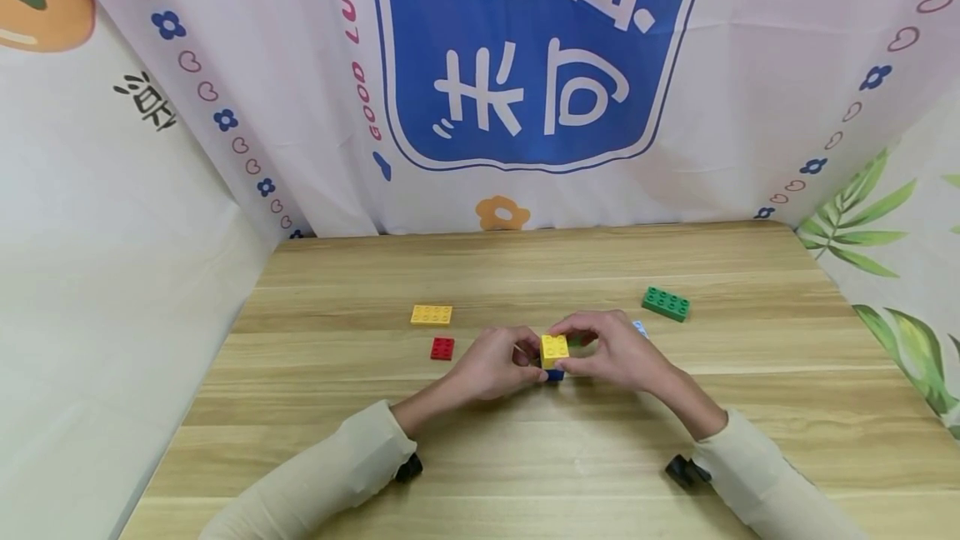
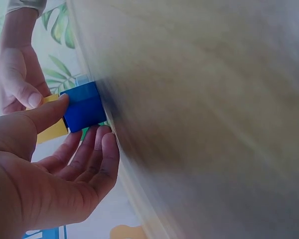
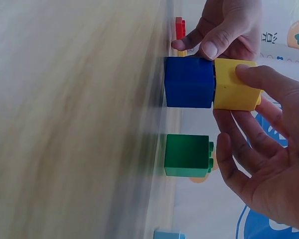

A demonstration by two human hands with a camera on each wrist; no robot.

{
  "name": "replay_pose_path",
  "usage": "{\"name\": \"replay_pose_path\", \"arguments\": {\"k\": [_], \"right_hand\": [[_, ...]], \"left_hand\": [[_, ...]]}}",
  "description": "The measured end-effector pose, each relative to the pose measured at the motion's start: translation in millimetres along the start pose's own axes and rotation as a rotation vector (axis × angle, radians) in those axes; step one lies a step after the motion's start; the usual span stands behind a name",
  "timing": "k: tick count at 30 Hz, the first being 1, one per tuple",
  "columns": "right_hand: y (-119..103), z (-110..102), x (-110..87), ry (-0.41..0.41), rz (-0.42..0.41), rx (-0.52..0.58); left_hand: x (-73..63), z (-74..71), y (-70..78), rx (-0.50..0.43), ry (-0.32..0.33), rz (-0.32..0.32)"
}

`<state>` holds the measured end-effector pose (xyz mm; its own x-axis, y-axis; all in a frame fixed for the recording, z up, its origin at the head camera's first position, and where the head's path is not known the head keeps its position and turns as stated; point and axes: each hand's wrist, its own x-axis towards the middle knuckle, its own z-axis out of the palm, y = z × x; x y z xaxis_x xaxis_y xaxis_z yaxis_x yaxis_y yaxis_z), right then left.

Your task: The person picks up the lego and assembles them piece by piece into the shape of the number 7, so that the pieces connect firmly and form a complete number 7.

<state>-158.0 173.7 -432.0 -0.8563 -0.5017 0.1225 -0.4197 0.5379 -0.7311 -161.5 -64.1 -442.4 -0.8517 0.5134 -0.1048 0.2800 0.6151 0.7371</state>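
Note:
A dark blue brick (image 3: 189, 82) stands on the table, with a yellow brick (image 1: 554, 350) directly above it. A thin dark line shows between the two in the right wrist view. My left hand (image 1: 495, 363) holds the blue brick low down, thumb on its near side and fingers curled round behind. From the other side my right hand (image 1: 611, 350) pinches the yellow brick between thumb and fingers, its studs facing up. Just behind this stack is a green brick (image 3: 188, 155), mostly hidden by the right hand in the head view.
Left of the hands lie a flat yellow brick (image 1: 431, 315) and a red brick (image 1: 442, 348). A long green brick (image 1: 666, 304) lies at the back right. Part of a light blue brick (image 1: 640, 329) shows behind the right hand. Printed cloth (image 1: 330, 190) hangs behind the wooden table (image 1: 525, 473).

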Motion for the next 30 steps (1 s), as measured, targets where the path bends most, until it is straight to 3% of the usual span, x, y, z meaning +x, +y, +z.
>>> {"name": "replay_pose_path", "arguments": {"k": [14, 30], "right_hand": [[4.5, 3.9, -0.4, 0.018, 0.017, 0.018], [-0.6, 7.2, 1.3, 0.047, 0.025, -0.035]], "left_hand": [[-0.3, 0.5, -2.8, -0.019, -0.007, 0.013], [-0.9, 0.3, -2.8, -0.049, 0.001, 0.036]]}}
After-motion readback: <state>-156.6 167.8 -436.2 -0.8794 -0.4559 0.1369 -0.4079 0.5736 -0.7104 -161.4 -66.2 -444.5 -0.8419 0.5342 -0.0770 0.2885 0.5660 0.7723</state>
